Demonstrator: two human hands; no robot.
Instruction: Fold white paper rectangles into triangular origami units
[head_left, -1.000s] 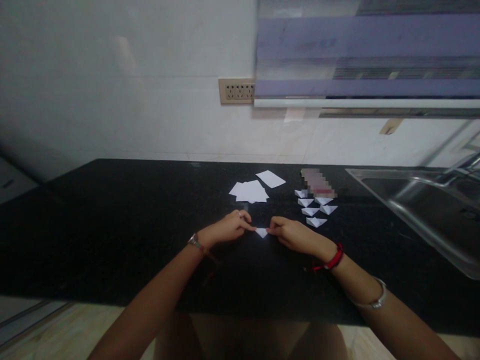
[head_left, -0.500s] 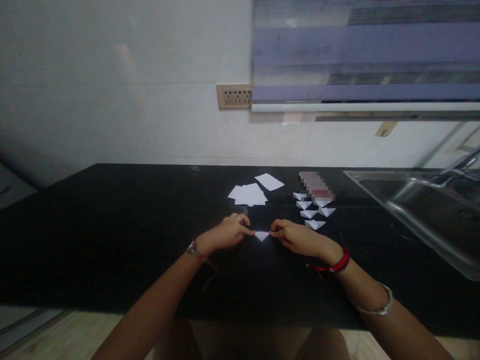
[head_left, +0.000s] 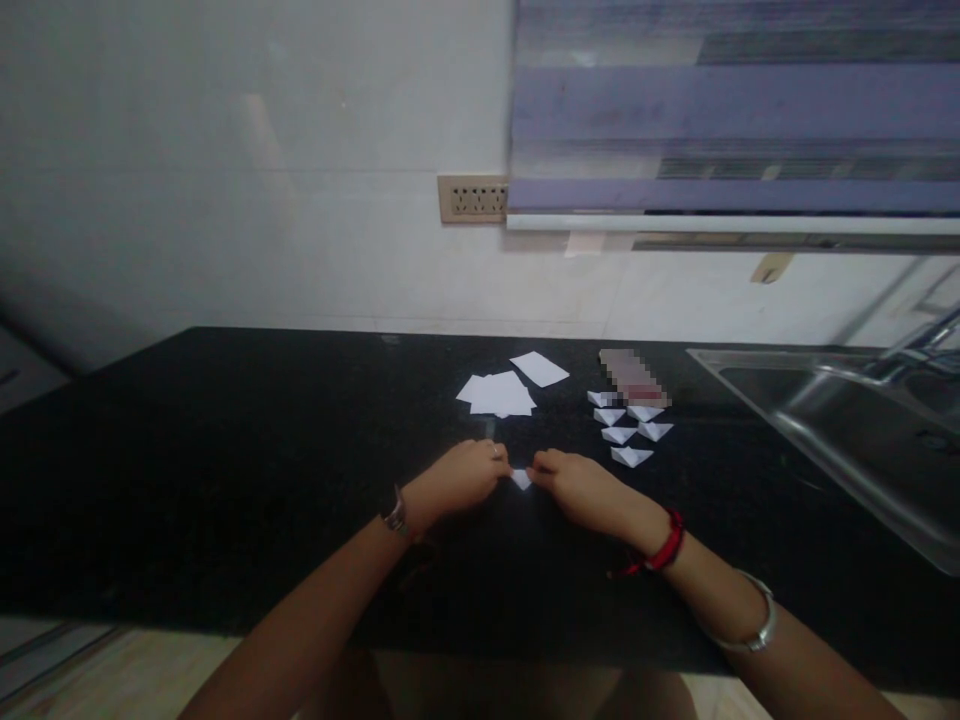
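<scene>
Between my hands lies a small folded white paper (head_left: 521,479), pointed toward me on the dark countertop. My left hand (head_left: 466,473) is closed, its fingertips pinching the paper's left corner. At the opposite corner, the bent fingers of my right hand (head_left: 581,484) grip the paper too. Part of the paper is hidden under the fingers. Just beyond my hands sits a pile of white paper sheets (head_left: 501,393), with a separate white sheet (head_left: 540,368) behind it. Several folded paper pieces (head_left: 631,457) rest to the right of my right hand.
A blurred-out phone-like flat object (head_left: 630,375) lies behind the folded pieces. The metal sink (head_left: 787,420) with its faucet (head_left: 922,340) is set into the black countertop (head_left: 225,480) at right. A socket panel (head_left: 474,199) and a purple blind (head_left: 735,100) are on the back wall.
Both hands have drawn closer together on the small folded paper, so less of it shows between the fingers. My fingers are curled in more. The camera view has shifted slightly.
</scene>
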